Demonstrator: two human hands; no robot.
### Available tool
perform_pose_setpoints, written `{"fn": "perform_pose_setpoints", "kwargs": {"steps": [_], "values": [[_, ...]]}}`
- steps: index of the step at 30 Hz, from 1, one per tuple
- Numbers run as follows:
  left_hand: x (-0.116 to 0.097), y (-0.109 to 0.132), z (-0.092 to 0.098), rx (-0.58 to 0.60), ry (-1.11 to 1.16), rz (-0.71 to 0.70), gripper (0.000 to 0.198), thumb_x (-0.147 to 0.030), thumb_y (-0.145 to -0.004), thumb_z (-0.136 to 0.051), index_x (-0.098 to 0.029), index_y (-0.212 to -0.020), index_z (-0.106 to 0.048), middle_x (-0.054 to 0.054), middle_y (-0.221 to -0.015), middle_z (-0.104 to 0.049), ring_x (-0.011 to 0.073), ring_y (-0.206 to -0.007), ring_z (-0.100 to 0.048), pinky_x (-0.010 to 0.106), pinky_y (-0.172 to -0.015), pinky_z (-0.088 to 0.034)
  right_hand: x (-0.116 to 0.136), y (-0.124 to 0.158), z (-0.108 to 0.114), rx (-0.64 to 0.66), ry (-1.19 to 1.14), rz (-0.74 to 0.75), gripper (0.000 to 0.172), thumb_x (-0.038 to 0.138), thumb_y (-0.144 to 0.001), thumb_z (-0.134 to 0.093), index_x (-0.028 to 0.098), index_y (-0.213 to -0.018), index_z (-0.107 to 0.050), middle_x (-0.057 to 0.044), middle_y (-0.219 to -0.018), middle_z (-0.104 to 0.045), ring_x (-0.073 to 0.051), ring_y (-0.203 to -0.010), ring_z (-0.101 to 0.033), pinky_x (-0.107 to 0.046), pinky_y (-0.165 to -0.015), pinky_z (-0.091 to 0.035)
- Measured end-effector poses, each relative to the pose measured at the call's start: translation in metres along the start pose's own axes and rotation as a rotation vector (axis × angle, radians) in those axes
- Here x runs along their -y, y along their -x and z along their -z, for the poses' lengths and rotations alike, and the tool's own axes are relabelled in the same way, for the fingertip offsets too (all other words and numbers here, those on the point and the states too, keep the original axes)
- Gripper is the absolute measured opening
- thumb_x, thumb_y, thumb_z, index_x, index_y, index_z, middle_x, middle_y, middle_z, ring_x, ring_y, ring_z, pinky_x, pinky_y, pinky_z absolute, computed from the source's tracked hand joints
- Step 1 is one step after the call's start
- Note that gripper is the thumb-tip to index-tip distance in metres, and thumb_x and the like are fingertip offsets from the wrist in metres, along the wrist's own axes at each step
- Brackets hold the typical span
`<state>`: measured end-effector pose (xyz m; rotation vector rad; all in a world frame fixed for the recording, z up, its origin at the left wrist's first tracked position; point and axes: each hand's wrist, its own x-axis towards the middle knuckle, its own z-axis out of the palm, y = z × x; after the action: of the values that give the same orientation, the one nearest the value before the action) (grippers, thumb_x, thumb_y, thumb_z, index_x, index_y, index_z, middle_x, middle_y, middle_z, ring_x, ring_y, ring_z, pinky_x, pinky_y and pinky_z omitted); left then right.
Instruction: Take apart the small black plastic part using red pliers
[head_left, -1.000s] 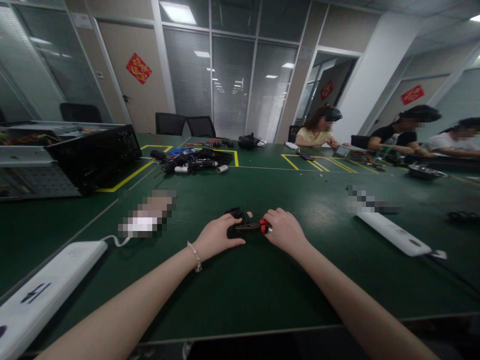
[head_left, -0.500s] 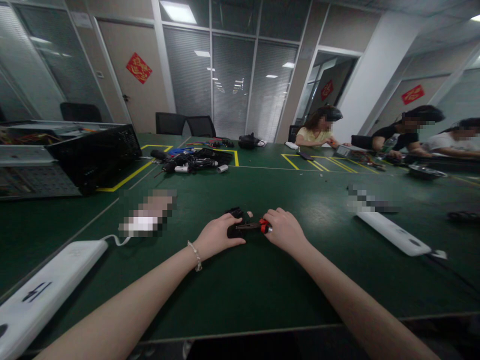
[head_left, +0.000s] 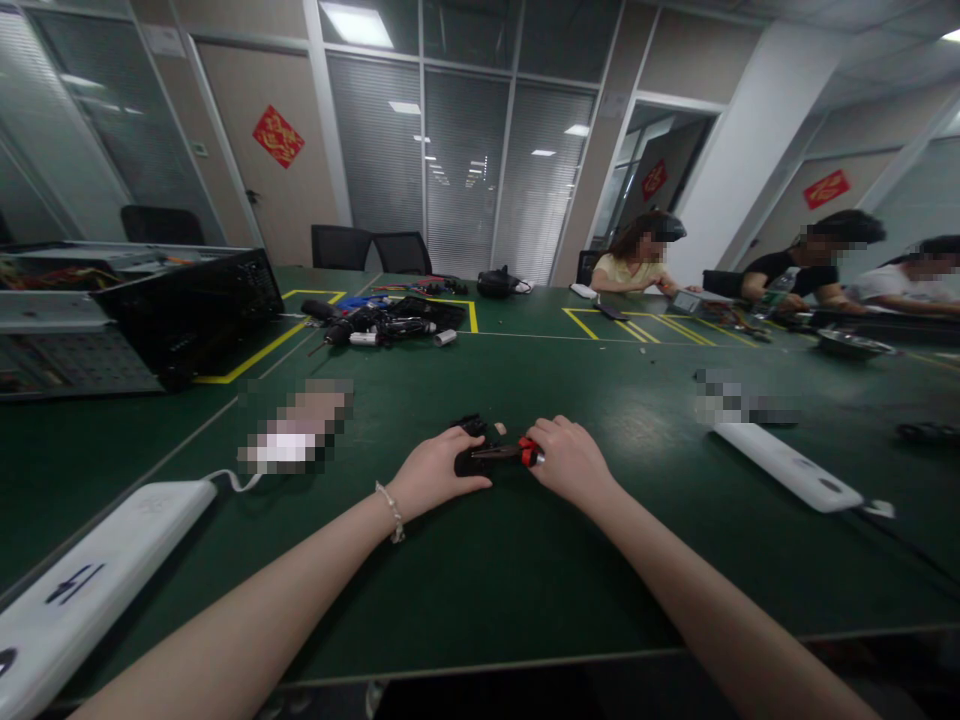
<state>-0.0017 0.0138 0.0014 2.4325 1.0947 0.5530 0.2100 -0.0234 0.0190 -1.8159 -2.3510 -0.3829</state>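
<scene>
Red-handled needle-nose pliers (head_left: 496, 453) are held in my right hand (head_left: 573, 462), fingers curled round the handles. Their dark jaws point left, reaching a small black part (head_left: 466, 462) in my left hand (head_left: 433, 470). My left thumb and fingers close around this part, which the hand largely covers, so its exact kind is unclear. Just beyond my left fingers shows a black piece (head_left: 471, 423); whether it joins the held part I cannot tell. A small pale scrap (head_left: 500, 428) lies on the green table (head_left: 510, 570) between my hands.
An opened computer case (head_left: 187, 320) stands at the left. White power strips (head_left: 112, 570) lie on both sides, near blurred-out items. Farther back are a power drill (head_left: 341, 328) among black tools and cables, and a black pouch (head_left: 501, 283). Several people sit at the right.
</scene>
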Motion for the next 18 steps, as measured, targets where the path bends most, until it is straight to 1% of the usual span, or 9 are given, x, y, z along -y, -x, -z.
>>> {"fn": "perform_pose_setpoints", "kwargs": {"steps": [4,9,12,18], "values": [[0.0002,0.0006,0.0004,0.011,0.000,0.003,0.060,-0.054,-0.068,-0.059,-0.023,-0.118,-0.051,0.006,-0.118,-0.051,0.0244,-0.100,-0.054,0.034,-0.082,-0.045,-0.0010,0.0009,-0.0001,-0.003,0.006,-0.004,0.018,0.025,-0.073,-0.051,0.017,-0.086,-0.060,-0.006,-0.088,-0.060,-0.018,-0.078,-0.051,-0.029,-0.068,-0.039],[-0.0004,0.0014,0.0008,0.015,-0.001,0.012,0.061,-0.055,-0.068,-0.059,-0.023,-0.119,-0.050,0.006,-0.120,-0.050,0.0251,-0.102,-0.053,0.035,-0.083,-0.044,-0.0016,0.0010,-0.0001,0.017,0.010,-0.005,0.017,0.024,-0.073,-0.050,0.017,-0.085,-0.060,-0.005,-0.086,-0.059,-0.016,-0.073,-0.052,-0.028,-0.067,-0.038],[0.0001,0.0007,0.0006,0.023,-0.007,0.019,0.061,-0.056,-0.067,-0.058,-0.023,-0.119,-0.050,0.006,-0.120,-0.050,0.0252,-0.102,-0.053,0.035,-0.082,-0.044,-0.0008,0.0002,0.0004,0.029,0.014,-0.009,0.017,0.025,-0.073,-0.050,0.017,-0.085,-0.060,-0.005,-0.087,-0.059,-0.016,-0.075,-0.052,-0.028,-0.067,-0.038],[0.0030,-0.0005,-0.0023,-0.004,-0.022,-0.002,0.060,-0.054,-0.067,-0.060,-0.023,-0.118,-0.051,0.007,-0.122,-0.049,0.0258,-0.105,-0.051,0.035,-0.087,-0.041,0.0002,-0.0004,0.0017,0.034,0.029,-0.007,0.017,0.023,-0.073,-0.049,0.017,-0.084,-0.060,-0.005,-0.085,-0.059,-0.017,-0.075,-0.052,-0.029,-0.066,-0.038]]}}
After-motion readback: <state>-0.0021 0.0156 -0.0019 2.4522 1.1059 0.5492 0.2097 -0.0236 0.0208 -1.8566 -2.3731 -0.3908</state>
